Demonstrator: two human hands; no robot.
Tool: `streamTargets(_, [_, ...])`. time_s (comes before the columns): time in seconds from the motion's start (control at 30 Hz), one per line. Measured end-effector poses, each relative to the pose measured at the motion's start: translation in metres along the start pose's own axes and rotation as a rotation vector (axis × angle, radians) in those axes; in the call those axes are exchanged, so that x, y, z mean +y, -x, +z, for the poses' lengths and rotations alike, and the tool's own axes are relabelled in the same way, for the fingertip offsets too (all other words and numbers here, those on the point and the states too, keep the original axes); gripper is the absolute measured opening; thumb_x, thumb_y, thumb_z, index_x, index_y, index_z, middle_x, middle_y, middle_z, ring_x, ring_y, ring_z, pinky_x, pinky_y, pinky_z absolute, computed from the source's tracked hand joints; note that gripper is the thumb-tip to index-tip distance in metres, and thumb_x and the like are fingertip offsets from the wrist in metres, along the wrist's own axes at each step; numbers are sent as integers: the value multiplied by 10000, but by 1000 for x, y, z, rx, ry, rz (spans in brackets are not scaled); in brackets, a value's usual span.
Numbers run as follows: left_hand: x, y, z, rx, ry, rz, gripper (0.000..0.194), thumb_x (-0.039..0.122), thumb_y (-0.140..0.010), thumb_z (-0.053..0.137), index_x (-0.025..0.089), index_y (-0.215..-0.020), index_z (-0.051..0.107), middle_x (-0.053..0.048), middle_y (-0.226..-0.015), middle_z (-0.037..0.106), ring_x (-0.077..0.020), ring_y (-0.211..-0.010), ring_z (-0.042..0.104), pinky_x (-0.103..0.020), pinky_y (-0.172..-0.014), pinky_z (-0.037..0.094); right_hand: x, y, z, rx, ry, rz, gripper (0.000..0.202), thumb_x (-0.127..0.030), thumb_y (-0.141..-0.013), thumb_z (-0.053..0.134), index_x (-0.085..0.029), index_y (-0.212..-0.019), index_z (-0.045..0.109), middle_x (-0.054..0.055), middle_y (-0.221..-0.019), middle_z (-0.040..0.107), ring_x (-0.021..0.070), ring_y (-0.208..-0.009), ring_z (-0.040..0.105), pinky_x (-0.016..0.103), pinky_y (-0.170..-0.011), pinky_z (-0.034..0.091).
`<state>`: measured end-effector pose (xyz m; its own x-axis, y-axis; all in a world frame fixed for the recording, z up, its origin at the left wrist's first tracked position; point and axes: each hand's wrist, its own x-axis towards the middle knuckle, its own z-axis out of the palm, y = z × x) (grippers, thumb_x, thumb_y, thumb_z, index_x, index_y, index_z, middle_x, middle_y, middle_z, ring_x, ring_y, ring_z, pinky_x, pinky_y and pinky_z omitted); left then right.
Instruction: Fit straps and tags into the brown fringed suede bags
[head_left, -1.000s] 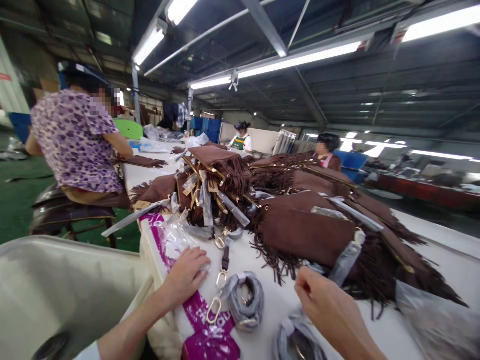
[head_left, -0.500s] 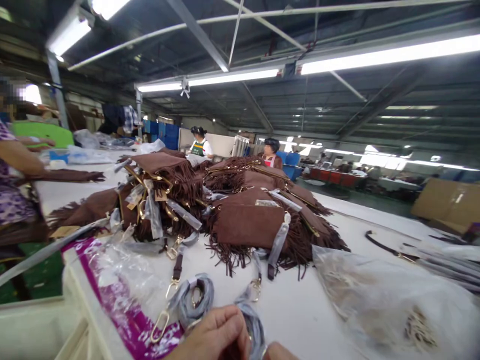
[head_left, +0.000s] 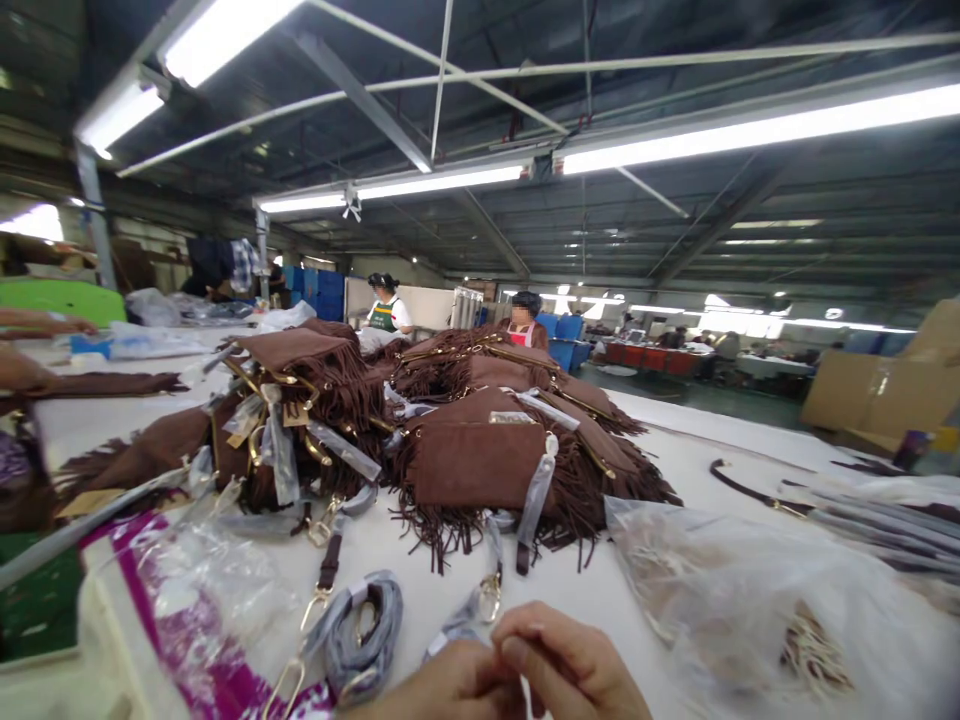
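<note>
The person's left hand (head_left: 454, 685) and right hand (head_left: 574, 660) meet at the near edge, fingers curled and wrists cut off; whether they grip anything cannot be told, though a pale sliver shows between them. Just beyond, a wrapped strap (head_left: 448, 637) lies partly hidden by the hands. At far left, a co-worker's arm (head_left: 30, 375) is cut off by the frame.

The white table (head_left: 585, 590) stands in a large hall under tube lights (head_left: 750, 135), with two people farther back. A coiled strap (head_left: 358, 660) in crinkled grey plastic lies left of the hands, near gold metal clips. Beyond are heaped brown fringed bags (head_left: 480, 465), soft and matte; right, a cloudy plastic bag (head_left: 727, 575).
</note>
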<state>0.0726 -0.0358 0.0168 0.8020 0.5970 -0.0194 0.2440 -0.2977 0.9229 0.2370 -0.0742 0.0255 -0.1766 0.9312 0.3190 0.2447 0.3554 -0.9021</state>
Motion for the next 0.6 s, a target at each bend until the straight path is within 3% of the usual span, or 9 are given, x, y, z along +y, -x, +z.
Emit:
streamTargets(0.07, [2, -5, -9, 151, -263, -29, 220, 350, -898, 461, 200, -981, 599, -39, -939, 607, -195, -863, 536, -285, -780, 425, -5, 1, -11, 115, -193, 73, 372, -561, -830, 647, -195, -878, 697, 10, -630, 636, 141, -548, 561, 220, -480, 460])
streamTargets(0.17, [-7, -16, -23, 320, -640, -144, 277, 288, -860, 487, 176, -1097, 578, -113, -1134, 590, -269, -1077, 514, -380, -958, 387, -11, 5, -38, 233, -309, 123, 413, -540, -779, 726, -210, -1014, 640, -2, -620, 641, 156, -573, 589, 220, -462, 465])
streamTargets(0.27, [-21, -24, -28, 262, -787, -259, 277, 327, -874, 461, 142, -1023, 604, -145, -1110, 594, -294, -1081, 526, -416, -960, 399, -15, 9, -64, 240, -248, 148, 362, -541, -763, 737, -200, -845, 646, 18, -655, 655, 161, -568, 606, 247, -483, 495])
streamTargets(0.37, [-28, -21, -27, 205, -812, -256, 193, 267, -837, 459, 159, -871, 614, -107, -1012, 614, -259, -997, 558, -359, -889, 431, -18, 11, -77, 274, -140, 125, 361, -549, -750, 734, -196, -769, 663, 29, -657, 656, 174, -583, 613, 303, -572, 544])
streamTargets(0.47, [-25, -14, -30, 168, -740, -249, 140, 193, -745, 478, 177, -801, 605, -55, -929, 619, -212, -885, 576, -289, -766, 437, -18, 10, -77, 260, -94, 114, 365, -560, -758, 711, -197, -771, 671, 29, -668, 654, 172, -585, 607, 288, -551, 537])
streamTargets(0.6, [-20, -14, -33, 166, -640, -307, 187, 220, -744, 473, 188, -860, 616, -30, -885, 644, -195, -790, 593, -271, -670, 426, -11, 7, -66, 114, 22, 186, 312, -502, -829, 621, -196, -784, 664, -7, -606, 594, 142, -530, 553, 229, -464, 462])
